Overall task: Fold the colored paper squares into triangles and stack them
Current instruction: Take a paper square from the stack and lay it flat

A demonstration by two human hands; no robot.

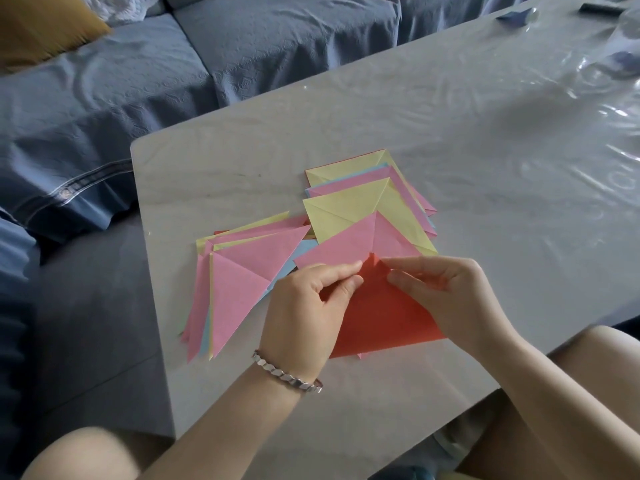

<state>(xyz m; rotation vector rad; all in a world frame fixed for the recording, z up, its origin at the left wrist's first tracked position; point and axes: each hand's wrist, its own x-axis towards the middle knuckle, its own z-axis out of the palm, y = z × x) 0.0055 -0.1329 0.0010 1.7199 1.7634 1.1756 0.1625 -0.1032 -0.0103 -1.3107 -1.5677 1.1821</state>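
The red paper (377, 320) lies at the near side of the desk (485, 150), folded up into a triangle. Its long folded edge runs close along the desk's near edge. The left hand (304, 306) and right hand (440, 289) meet at its top corner, and each grip is clamped on the paper, thumb against fingertips.

Just left of the left hand is the stack of folded triangles (239, 282), pink on top, with yellow and blue edges fanning out beneath. Its points reach towards the desk's left edge.

Behind the hands a pink creased sheet (349, 244) overlaps the pile of creased squares (353, 209). Right of and beyond the piles the desk surface runs wide and bare under a shiny clear cover.

A silver bracelet (287, 374) circles the left wrist. A blue sofa (138, 81) borders the desk's far-left side.
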